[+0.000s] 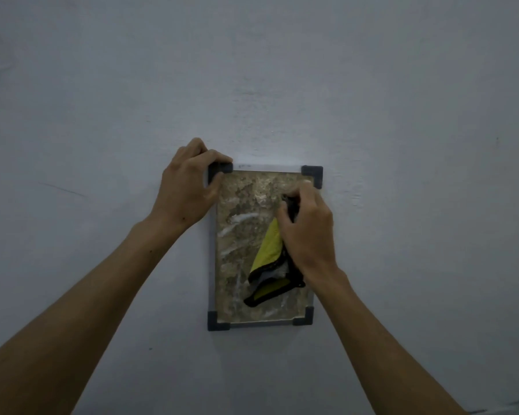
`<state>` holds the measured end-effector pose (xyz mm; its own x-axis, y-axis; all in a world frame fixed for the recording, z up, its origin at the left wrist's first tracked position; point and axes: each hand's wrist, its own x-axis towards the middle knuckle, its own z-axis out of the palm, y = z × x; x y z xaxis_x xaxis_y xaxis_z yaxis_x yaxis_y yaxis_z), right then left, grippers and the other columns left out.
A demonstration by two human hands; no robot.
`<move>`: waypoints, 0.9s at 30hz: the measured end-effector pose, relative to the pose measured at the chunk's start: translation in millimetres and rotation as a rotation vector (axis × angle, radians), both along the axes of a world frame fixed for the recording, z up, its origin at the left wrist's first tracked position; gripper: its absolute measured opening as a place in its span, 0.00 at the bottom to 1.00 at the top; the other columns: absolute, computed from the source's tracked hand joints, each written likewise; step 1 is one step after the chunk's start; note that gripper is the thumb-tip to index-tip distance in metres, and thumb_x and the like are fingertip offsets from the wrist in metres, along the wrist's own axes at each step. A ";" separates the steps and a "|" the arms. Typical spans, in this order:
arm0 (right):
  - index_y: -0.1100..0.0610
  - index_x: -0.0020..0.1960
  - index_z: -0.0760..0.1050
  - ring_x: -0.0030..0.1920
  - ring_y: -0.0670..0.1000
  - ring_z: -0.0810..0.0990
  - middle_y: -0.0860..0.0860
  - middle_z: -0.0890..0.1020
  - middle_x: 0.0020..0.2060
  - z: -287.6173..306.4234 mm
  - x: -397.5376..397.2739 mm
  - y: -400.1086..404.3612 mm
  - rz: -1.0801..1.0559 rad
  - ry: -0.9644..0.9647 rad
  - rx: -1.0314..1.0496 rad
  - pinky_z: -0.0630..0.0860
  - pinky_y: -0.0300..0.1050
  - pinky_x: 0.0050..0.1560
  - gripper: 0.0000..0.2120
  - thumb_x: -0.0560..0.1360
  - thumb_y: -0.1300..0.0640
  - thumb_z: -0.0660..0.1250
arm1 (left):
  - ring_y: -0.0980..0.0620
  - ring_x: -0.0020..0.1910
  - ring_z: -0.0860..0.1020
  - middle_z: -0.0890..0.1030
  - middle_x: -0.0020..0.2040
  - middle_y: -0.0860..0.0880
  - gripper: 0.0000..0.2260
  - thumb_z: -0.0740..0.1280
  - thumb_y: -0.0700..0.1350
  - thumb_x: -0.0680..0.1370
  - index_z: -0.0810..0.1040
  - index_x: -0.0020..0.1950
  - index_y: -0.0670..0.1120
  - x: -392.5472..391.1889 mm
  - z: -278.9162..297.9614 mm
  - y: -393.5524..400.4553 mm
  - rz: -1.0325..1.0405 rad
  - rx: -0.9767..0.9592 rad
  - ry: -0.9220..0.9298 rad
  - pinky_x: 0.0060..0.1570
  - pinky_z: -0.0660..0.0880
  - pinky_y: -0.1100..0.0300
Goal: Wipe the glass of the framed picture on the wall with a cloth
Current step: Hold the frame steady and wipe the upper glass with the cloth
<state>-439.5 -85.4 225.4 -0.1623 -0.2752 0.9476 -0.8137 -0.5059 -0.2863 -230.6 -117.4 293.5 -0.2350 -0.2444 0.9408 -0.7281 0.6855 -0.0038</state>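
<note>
1. Right hand point(307, 232) fingers clench a bunched yellow cloth point(268, 250) against the glass point(240, 265), upper right.
2. Left hand point(186, 187) grips the framed picture point(212, 265) at its top-left corner, steadying it on the wall point(402, 115).
3. Wiping appears under way; white streaks likely need downward passes next.

The scene is dim, with a cold bluish-grey cast over the wall point(402, 100). A slightly brighter patch sits at the centre of the frame just above the frame point(212, 265), and the corners fall darker. Pale streaks of glare lie on the glass point(240, 223). Soft shadows edge both forearms. Detail is smeared and slightly soft everywhere, with fine grain. The forearms splay outward toward the lower corners, a wide-angle stretch.
</note>
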 end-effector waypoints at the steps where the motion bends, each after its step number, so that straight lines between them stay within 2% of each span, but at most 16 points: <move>1: 0.58 0.52 0.72 0.43 0.48 0.76 0.52 0.77 0.47 -3.0 -5.9 0.8 -0.028 -0.049 -0.004 0.74 0.39 0.41 0.06 0.78 0.62 0.68 | 0.48 0.48 0.74 0.73 0.47 0.48 0.09 0.70 0.40 0.78 0.83 0.57 0.46 1.0 0.3 -0.2 -0.003 0.001 -0.002 0.45 0.67 0.61; 5: 0.57 0.51 0.70 0.41 0.47 0.74 0.52 0.76 0.46 -9.5 -14.8 2.4 -0.104 -0.182 0.015 0.67 0.34 0.37 0.08 0.76 0.63 0.69 | 0.49 0.48 0.74 0.74 0.47 0.48 0.08 0.70 0.40 0.78 0.83 0.57 0.46 1.6 -0.2 -0.9 0.001 0.001 0.012 0.45 0.67 0.61; 9: 0.57 0.50 0.70 0.39 0.47 0.74 0.51 0.76 0.45 -3.5 6.3 -0.7 -0.071 -0.114 0.009 0.67 0.28 0.35 0.07 0.78 0.63 0.68 | 0.51 0.48 0.72 0.72 0.48 0.49 0.09 0.70 0.39 0.78 0.83 0.57 0.46 0.1 -0.9 1.1 0.001 0.007 0.020 0.45 0.65 0.62; 14: 0.58 0.53 0.71 0.39 0.46 0.71 0.51 0.75 0.47 -2.7 31.1 -5.1 -0.023 0.118 0.009 0.68 0.32 0.35 0.05 0.79 0.62 0.67 | 0.49 0.49 0.74 0.74 0.48 0.48 0.10 0.70 0.39 0.78 0.83 0.58 0.46 1.3 0.7 2.0 0.008 0.013 0.008 0.46 0.66 0.61; 18: 0.57 0.52 0.70 0.40 0.49 0.74 0.51 0.75 0.47 -7.1 10.6 -1.4 -0.021 0.019 0.013 0.75 0.42 0.37 0.06 0.79 0.62 0.66 | 0.49 0.49 0.74 0.74 0.48 0.48 0.09 0.70 0.39 0.78 0.83 0.58 0.46 1.8 1.3 1.9 -0.004 0.020 0.000 0.46 0.66 0.61; 20: 0.58 0.52 0.70 0.39 0.49 0.74 0.52 0.75 0.47 -9.8 -2.9 0.7 -0.083 -0.064 0.017 0.73 0.43 0.37 0.06 0.78 0.62 0.67 | 0.49 0.49 0.74 0.74 0.48 0.47 0.09 0.70 0.39 0.78 0.83 0.57 0.46 2.6 0.8 0.4 -0.006 0.018 0.003 0.46 0.67 0.61; 23: 0.58 0.51 0.68 0.38 0.49 0.73 0.52 0.75 0.45 -10.9 -9.3 2.8 -0.137 -0.144 0.028 0.67 0.37 0.34 0.08 0.78 0.63 0.68 | 0.48 0.49 0.74 0.74 0.48 0.47 0.09 0.70 0.40 0.78 0.83 0.57 0.46 1.8 -0.5 -1.6 0.003 0.012 0.010 0.46 0.67 0.61; 27: 0.58 0.52 0.68 0.36 0.49 0.72 0.52 0.73 0.45 -7.1 7.9 0.8 -0.156 -0.085 0.050 0.63 0.31 0.32 0.06 0.80 0.62 0.66 | 0.47 0.49 0.74 0.74 0.49 0.47 0.09 0.69 0.40 0.78 0.82 0.58 0.46 1.7 -0.6 -1.7 -0.004 0.020 0.010 0.45 0.67 0.60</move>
<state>-431.6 -84.6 218.3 -0.2855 -0.2867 0.9145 -0.8532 -0.3585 -0.3788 -229.0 -119.1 293.0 -0.2263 -0.2627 0.9380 -0.7253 0.6882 0.0178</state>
